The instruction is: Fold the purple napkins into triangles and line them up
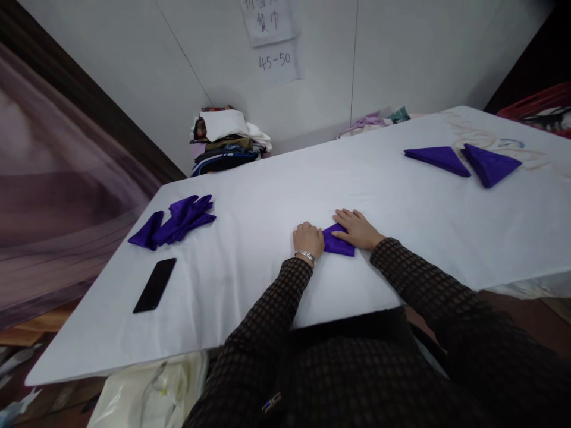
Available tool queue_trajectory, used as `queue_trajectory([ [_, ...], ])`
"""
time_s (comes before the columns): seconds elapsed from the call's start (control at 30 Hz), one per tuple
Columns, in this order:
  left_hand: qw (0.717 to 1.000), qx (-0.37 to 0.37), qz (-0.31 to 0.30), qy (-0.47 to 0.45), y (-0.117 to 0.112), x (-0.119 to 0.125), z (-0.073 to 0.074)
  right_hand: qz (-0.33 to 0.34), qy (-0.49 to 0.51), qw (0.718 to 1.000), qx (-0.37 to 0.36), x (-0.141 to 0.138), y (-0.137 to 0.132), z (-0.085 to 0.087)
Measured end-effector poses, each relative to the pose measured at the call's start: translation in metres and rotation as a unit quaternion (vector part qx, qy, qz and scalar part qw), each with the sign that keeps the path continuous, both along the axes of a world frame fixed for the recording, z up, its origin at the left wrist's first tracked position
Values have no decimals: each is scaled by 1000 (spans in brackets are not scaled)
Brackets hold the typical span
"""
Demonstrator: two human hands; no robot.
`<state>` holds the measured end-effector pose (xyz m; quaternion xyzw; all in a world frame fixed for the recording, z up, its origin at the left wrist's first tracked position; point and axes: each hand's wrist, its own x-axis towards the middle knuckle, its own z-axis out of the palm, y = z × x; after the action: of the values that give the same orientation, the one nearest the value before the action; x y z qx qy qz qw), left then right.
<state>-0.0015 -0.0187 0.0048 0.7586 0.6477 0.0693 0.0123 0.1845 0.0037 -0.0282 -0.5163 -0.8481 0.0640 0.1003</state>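
Note:
A small folded purple napkin [339, 244] lies flat on the white-covered table in front of me. My left hand [308, 239], with a bracelet at the wrist, is closed on the napkin's left end, its fingers curled under and partly hidden. Across the napkin's upper right side rests my right hand [357, 229], open and palm down with the fingers stretched out. Two more napkins folded into triangles, one purple triangle [439, 159] and another purple triangle [491, 165], lie at the far right. On the left is a loose heap of purple napkins [185, 220].
A black phone [154, 285] lies near the left edge of the white table [250, 249]. Folded clothes [227, 139] are stacked against the wall behind it. Paper signs [276, 59] hang on the wall. A pale plastic bin [156, 386] stands below the front edge.

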Motion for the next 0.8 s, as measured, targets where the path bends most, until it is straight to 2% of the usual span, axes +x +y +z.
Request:
queue_trajectory([
  [0.43, 999, -1, 53, 9, -13, -33, -2, 3, 4, 1000, 1, -1, -1, 3],
  [0.6, 998, -1, 63, -5, -12, -41, 4, 4, 5, 1000, 3, -2, 0, 1],
  [0.7, 998, 35, 9, -45, -11, -29, 9, 3, 4, 1000, 6, -2, 0, -1],
  [0.8, 992, 34, -111, -57, -12, -6, 9, 5, 3, 1000, 8, -1, 0, -2],
])
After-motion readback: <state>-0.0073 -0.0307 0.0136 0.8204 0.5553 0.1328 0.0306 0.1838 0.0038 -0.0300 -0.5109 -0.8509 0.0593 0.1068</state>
